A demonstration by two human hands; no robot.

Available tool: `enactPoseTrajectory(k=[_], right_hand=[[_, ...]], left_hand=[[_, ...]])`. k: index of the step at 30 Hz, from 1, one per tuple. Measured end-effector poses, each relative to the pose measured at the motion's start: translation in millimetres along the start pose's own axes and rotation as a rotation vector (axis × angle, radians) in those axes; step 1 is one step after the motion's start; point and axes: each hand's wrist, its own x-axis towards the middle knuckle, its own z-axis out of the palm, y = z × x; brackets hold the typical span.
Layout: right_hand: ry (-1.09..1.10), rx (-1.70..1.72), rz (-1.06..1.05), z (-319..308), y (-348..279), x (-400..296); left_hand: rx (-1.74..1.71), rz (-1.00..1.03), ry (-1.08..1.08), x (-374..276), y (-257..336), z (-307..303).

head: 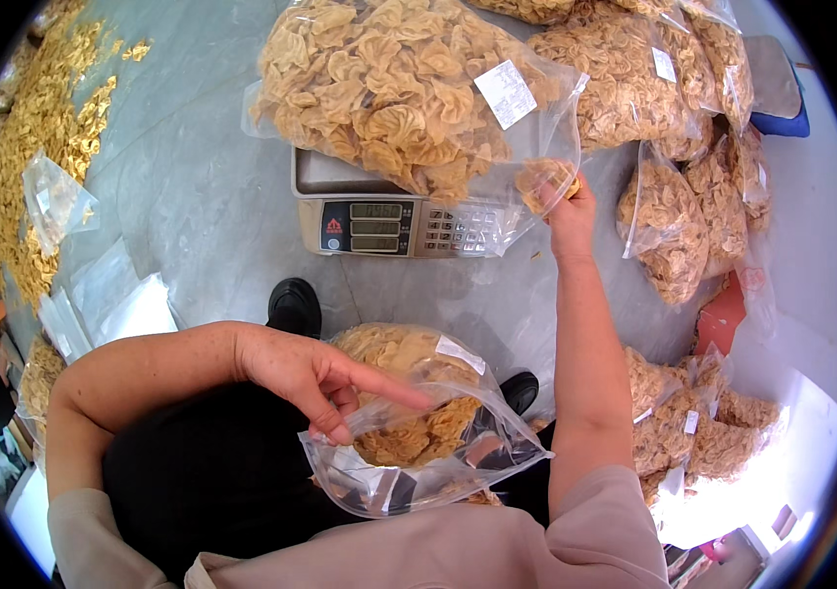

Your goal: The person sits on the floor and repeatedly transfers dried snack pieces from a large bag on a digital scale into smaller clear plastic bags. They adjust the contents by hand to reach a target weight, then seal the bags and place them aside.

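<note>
On a digital counting scale [382, 224] rests a large clear zip bag [389, 96] of curled, golden-brown dried pieces, bearing a printed white label. At its mouth, my right hand [571, 213] has its fingers around a few dried pieces [540, 184]; clear plastic partly covers them. A smaller clear zip bag [418, 434] stands between my legs with its mouth spread towards me and similar pieces inside. My left hand [308, 375] pinches the left side of its rim between thumb and bent fingers. The left index finger reaches over the opening, its tip blurred.
Loose dried pieces [36, 184] lie heaped along the left, with a clear bag [54, 202] on them. Flat plastic bags [124, 294] lie nearer me. Several filled bags [661, 221] stand at right, by a red box [720, 316]. More filled bags [705, 427] sit near my right elbow.
</note>
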Motion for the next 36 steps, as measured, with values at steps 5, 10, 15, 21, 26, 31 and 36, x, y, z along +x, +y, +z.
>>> enactPoseTrajectory(k=[5,10,15,21,26,31,36], right_hand=[[-0.036,0.058,-0.041,-11,15,3],[0.026,-0.020,0.020,-33,29,-21],[0.136,0.197,0.106,-52,9,-64],[-0.319,0.277,-0.108,-31,-86,-126],[-1.213,-0.049,-0.287,0,-149,-165],[-1.402,-0.816,-0.108,27,-150,-201],[-1.254,-0.760,-0.133,21,-150,-202]], left_hand=[[0.010,0.001,-0.003,2,3,0],[0.016,-0.001,0.001,1,4,2],[0.010,-0.004,0.033,-2,6,4],[-0.025,-0.010,0.037,-1,2,2],[-0.049,-0.020,0.122,-6,6,9],[-0.092,-0.017,0.112,-4,8,6],[-0.100,-0.031,0.122,-5,5,5]])
